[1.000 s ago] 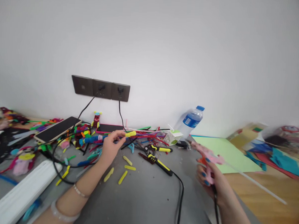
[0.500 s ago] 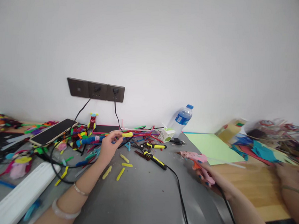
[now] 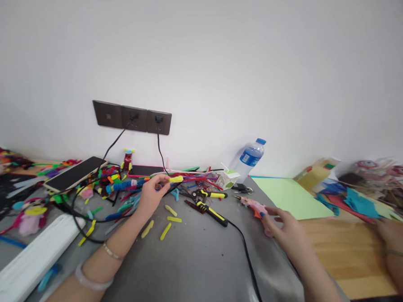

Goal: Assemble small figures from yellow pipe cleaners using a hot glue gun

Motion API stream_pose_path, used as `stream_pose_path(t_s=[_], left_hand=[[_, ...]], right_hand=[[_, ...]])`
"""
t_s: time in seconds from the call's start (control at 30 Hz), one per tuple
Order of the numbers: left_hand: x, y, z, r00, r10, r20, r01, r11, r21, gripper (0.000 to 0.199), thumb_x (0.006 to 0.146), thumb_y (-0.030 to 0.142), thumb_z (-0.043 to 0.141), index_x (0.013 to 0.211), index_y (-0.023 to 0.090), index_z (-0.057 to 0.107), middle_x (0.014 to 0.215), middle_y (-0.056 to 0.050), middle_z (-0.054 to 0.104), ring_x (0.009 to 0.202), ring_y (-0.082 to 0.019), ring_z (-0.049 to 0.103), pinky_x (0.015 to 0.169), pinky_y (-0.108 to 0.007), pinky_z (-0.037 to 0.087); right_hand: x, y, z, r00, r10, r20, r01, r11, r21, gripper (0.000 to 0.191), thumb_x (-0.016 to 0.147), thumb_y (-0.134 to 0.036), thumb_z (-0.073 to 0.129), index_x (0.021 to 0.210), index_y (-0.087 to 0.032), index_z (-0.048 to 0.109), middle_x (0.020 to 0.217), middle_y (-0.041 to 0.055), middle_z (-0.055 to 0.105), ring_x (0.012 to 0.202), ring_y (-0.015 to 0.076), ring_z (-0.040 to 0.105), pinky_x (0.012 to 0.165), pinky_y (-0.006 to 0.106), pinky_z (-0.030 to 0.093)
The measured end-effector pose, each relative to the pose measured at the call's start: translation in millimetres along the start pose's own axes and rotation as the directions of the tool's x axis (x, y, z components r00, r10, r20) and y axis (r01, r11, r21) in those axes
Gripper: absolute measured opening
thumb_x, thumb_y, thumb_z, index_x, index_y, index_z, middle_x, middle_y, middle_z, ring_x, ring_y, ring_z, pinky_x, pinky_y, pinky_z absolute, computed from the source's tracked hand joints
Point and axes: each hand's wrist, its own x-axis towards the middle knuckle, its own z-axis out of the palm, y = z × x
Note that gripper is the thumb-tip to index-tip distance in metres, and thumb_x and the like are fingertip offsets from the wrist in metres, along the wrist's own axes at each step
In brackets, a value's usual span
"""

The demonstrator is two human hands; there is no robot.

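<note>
My left hand (image 3: 154, 194) is closed in a pinch on a short, fuzzy yellow pipe-cleaner piece (image 3: 176, 179), raised above the cluttered back of the table. Below it, several similar yellow pieces (image 3: 165, 231) lie on the grey surface. At the right, a pink hot glue gun (image 3: 252, 205) with an orange trigger rests on the table, its nozzle pointing left. My right hand (image 3: 285, 225) is at the rear of the gun, fingers loosely apart and fingertips against its body; its handle is not wrapped. Wire strippers (image 3: 213, 214) with yellow-and-black handles lie between my hands.
A white power strip (image 3: 35, 259), black cables and a phone (image 3: 75, 175) lie at left among colourful pipe cleaners. Toward the wall stand a water bottle (image 3: 250, 158) and a small carton (image 3: 227, 179). Green paper (image 3: 290, 196) and another person's hand (image 3: 391, 233) are at right.
The glue gun has gone from my right hand's grip to lying on the table, and that hand has loosened. My left hand keeps its yellow piece, nearly unmoved.
</note>
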Motion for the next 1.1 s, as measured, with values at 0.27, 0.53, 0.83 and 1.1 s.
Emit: stream_pose_path(t_s=[0.27,0.53,0.83,1.1], left_hand=[[0.5,-4.8,0.8,1.000,0.014,0.013,-0.014,1.000,-0.002,0.015,0.081,0.029,0.064,0.090,0.018,0.069,0.089,-0.006,0.075,0.078,-0.019,0.068,0.065,-0.027,0.050],[0.7,-5.7,-2.2,1.000,0.002,0.000,-0.002,1.000,0.001,0.017,0.082,0.029,0.062,0.095,0.018,0.065,0.091,-0.006,0.072,0.085,-0.020,0.068,0.067,-0.026,0.051],[2.8,-10.5,-1.0,1.000,-0.015,0.020,0.015,1.000,0.017,0.015,0.080,0.026,0.062,0.093,0.018,0.065,0.090,-0.006,0.070,0.083,-0.019,0.067,0.065,-0.025,0.050],[-2.8,-4.1,3.7,0.987,-0.029,0.160,0.024,0.999,0.028,0.013,0.078,0.024,0.064,0.089,0.018,0.067,0.083,-0.004,0.070,0.075,-0.018,0.066,0.063,-0.026,0.052]], right_hand=[[-25.6,-118.9,75.4,0.725,-0.503,0.471,0.409,0.864,0.293,0.018,0.084,-0.014,0.056,0.089,-0.019,0.072,0.086,0.0054,0.072,0.073,0.0182,0.064,0.065,0.027,0.048],[-21.7,-174.3,136.5,0.538,-0.477,0.695,0.617,0.785,0.061,0.016,0.075,-0.003,0.065,0.077,-0.016,0.073,0.077,0.0040,0.070,0.068,0.0141,0.058,0.060,0.023,0.035],[4.4,-137.9,121.0,0.518,-0.570,0.638,0.420,0.819,0.390,0.015,0.072,-0.005,0.060,0.075,-0.015,0.070,0.071,0.0002,0.062,0.062,0.0114,0.053,0.057,0.021,0.038],[33.4,-127.8,110.0,0.790,-0.467,0.398,0.154,0.779,0.608,0.024,0.081,-0.040,0.063,0.079,-0.016,0.060,0.067,-0.0012,0.058,0.059,0.0117,0.049,0.056,0.023,0.038]])
